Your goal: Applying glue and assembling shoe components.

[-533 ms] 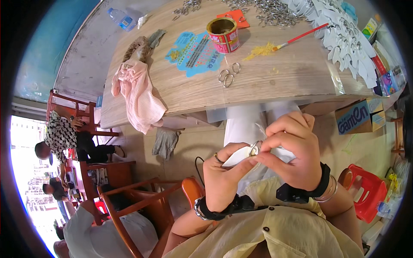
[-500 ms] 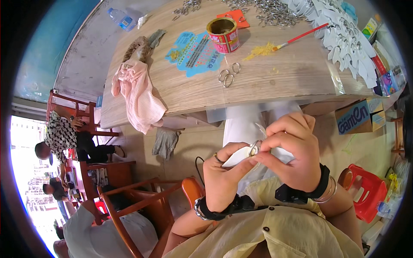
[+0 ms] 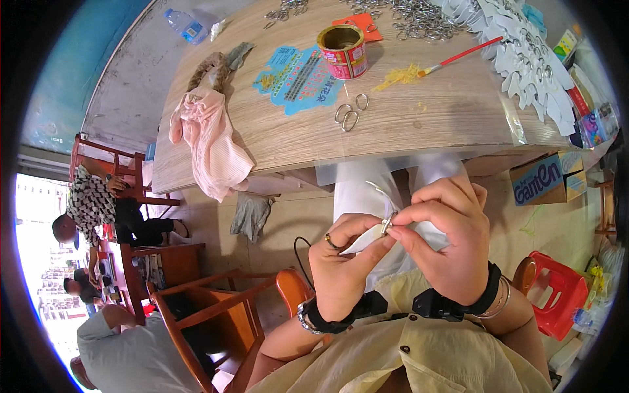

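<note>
My left hand (image 3: 342, 265) pinches a thin, pale white piece (image 3: 362, 242) between thumb and fingertips, its pointed end sticking out past the fingers. At the piece's fold sits a silver metal ring (image 3: 386, 225), gripped by the thumb and index finger of my right hand (image 3: 445, 229). A narrow white strip (image 3: 378, 190) rises from the same spot. Both hands meet above my lap, in front of the table edge; my fingertips hide part of the ring. Three loose rings (image 3: 350, 120) lie on the table beyond.
The wooden table (image 3: 275, 144) bears a red tin (image 3: 344, 52), a brush (image 3: 458, 57), a blue card (image 3: 295, 82), a pink cloth (image 3: 208, 131), heaped rings (image 3: 419, 16) and many white pieces (image 3: 524, 59). A red stool (image 3: 557, 291) stands right, a wooden chair (image 3: 223, 308) left. People sit at left.
The fingertips have shifted slightly around the ring, and the white strip now stands higher above it. At lower left, a person in grey has leaned further left.
</note>
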`<state>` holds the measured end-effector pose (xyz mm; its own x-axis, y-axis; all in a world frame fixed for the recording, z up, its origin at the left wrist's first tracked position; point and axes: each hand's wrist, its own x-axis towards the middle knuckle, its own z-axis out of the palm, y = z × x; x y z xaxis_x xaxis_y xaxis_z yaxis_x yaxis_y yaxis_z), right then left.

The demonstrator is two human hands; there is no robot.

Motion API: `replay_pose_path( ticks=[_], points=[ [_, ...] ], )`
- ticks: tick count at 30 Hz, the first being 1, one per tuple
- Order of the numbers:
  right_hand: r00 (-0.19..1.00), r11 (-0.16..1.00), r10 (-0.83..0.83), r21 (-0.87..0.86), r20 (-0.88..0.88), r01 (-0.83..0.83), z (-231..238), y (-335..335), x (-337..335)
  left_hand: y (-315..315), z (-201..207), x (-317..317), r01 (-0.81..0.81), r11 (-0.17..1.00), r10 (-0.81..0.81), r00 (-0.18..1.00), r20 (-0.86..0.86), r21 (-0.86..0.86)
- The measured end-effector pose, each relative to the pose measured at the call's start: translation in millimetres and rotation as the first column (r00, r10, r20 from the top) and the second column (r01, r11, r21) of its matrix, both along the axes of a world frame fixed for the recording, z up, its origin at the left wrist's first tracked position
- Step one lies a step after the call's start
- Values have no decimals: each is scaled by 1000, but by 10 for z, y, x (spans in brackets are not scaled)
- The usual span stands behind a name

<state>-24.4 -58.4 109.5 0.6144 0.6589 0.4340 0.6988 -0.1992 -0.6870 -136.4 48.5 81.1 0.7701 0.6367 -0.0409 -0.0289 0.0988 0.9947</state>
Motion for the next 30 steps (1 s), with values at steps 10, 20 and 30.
replay_pose_path(
  ticks=[10,20,30],
  points=[
    [996,996,78,-39,-30,-79,21,10,35,11,35,-19,-4,999,1,998,-68,-50],
    [967,967,253,29,14,-254,-59,-45,167,14,75,-4,25,892,-24,1000,7,-451],
    [987,987,160,-16,-20,-160,-22,-31,120,-6,79,2,0,976,-15,998,-67,-217]
  ],
)
